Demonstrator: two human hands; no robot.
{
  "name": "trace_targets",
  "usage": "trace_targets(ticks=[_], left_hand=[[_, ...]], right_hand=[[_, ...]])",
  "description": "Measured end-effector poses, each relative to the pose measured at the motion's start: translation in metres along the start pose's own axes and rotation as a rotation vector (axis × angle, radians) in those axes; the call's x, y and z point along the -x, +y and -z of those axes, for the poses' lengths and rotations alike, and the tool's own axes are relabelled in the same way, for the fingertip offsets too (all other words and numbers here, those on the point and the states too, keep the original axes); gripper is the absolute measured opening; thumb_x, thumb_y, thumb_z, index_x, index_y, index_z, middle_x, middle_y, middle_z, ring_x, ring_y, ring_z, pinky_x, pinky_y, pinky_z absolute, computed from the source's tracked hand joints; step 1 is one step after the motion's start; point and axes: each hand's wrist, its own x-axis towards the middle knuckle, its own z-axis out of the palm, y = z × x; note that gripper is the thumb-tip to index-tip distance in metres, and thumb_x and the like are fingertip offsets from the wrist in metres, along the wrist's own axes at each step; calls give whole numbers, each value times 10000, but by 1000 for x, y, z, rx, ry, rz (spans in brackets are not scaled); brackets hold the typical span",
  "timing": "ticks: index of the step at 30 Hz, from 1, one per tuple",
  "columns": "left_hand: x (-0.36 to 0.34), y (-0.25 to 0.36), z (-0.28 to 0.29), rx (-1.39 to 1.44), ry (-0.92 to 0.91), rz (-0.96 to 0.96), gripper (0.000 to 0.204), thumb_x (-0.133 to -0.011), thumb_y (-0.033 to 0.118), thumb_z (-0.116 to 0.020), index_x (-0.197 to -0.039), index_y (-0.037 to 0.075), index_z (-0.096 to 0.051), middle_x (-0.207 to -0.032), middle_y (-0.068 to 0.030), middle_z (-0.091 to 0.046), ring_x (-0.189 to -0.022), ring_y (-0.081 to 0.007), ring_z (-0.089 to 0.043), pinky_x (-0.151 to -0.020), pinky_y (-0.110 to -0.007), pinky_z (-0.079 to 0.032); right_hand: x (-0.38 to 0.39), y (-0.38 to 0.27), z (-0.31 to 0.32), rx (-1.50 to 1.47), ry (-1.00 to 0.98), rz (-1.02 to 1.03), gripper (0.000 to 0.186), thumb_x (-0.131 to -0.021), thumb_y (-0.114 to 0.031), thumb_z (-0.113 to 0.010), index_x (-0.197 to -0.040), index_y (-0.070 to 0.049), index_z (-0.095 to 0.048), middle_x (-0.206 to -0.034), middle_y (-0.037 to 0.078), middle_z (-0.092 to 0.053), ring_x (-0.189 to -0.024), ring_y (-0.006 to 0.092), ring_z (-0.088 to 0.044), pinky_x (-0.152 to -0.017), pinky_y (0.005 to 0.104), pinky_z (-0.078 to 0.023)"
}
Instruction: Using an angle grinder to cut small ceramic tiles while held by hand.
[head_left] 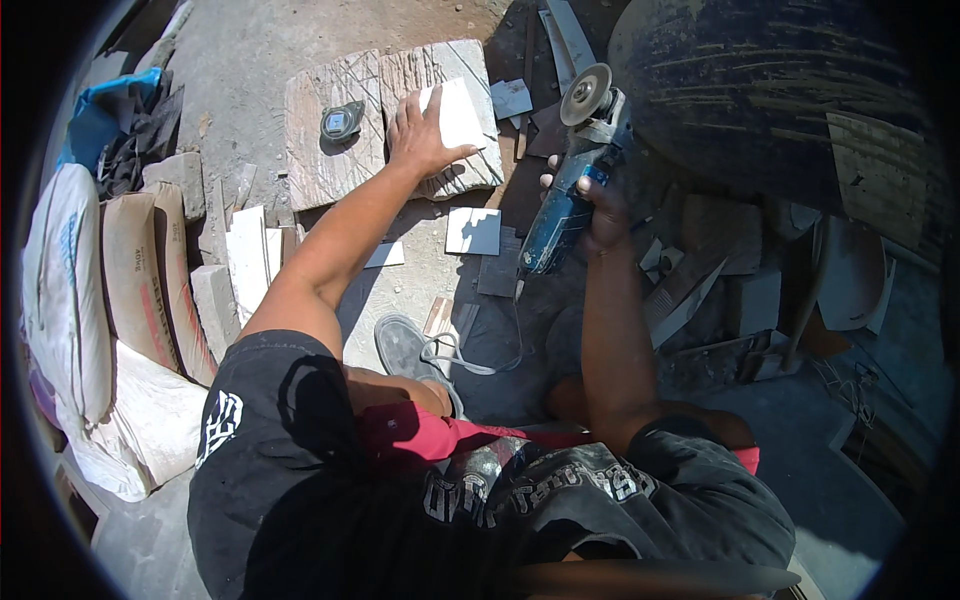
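My left hand (417,140) lies with its fingers spread against the edge of a square white tile (460,115); its thumb runs along the tile's near edge. Underneath is a pale slab (300,120) scored with many cut lines and split by a gap down the middle. On the slab's left half sits a round dark tape measure (342,122). My right hand (603,208) is wrapped round the body of a blue angle grinder (560,222), held up to the right of the slab. Its cutting disc (586,94) points away from me, and a pale cord (520,320) trails from its lower end.
White tile pieces (473,231) lie on the dusty ground near my shoe (402,347). Filled sacks (140,270) stand at the left beside a blue plastic sheet (105,105). A large dark rounded container (740,90) occupies the far right, with offcuts and rubble (755,300) below it.
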Motion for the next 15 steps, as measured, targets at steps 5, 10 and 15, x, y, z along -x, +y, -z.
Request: trace_targets(ticks=[5, 10, 15], left_hand=[[67, 44, 18, 1119, -765, -88, 708, -922, 614, -610, -1218, -28, -555, -1062, -156, -647, -1043, -263, -619, -955, -375, -451], [119, 114, 44, 1452, -574, -49, 832, -763, 550, -842, -1300, -12, -546, -1182, -122, -642, -1157, -228, -590, -1012, -320, -447], [111, 107, 88, 1473, -817, 76, 783, -703, 236, -920, -1334, 5, -518, -1102, -96, -644, -980, -179, -614, -892, -301, -503]], right_hand=[[-24, 9, -3, 303, 190, 247, 480, -807, -199, -770, -1202, -2, -581, -1021, 156, -675, -895, 241, -687, -787, 370, -582], [-40, 7, -46, 814, 427, 662, 546, -760, -91, -803, -1212, -19, -506, -957, 87, -619, -763, 155, -621, -720, 303, -539], [-16, -8, -87, 561, 316, 419, 619, -774, -145, -802, -1271, 19, -471, -998, 106, -634, -812, 172, -649, -751, 331, -557]])
